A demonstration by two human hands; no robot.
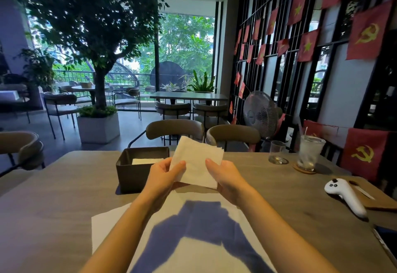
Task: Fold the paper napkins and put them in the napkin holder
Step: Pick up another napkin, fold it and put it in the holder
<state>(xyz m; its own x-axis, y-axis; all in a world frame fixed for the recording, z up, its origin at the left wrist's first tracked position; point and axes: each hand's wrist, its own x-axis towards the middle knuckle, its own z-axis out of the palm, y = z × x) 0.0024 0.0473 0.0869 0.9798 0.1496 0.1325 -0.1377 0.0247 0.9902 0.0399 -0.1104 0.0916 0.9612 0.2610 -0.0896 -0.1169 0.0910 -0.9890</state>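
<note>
A folded white paper napkin (198,161) is lifted above the table, tilted, pinched at its left edge by my left hand (166,172) and at its right edge by my right hand (224,176). Just left of it stands the dark square napkin holder (131,178), open at the top, with white napkin (146,161) visible inside. Unfolded white napkins (193,240) lie flat on the table under my forearms, partly in shadow.
The wooden table (53,197) carries an empty glass (277,152), an iced drink with a straw (309,154) on a coaster, a white controller (345,195) and a wooden board (380,199) at the right. Two chairs (175,129) stand across the table.
</note>
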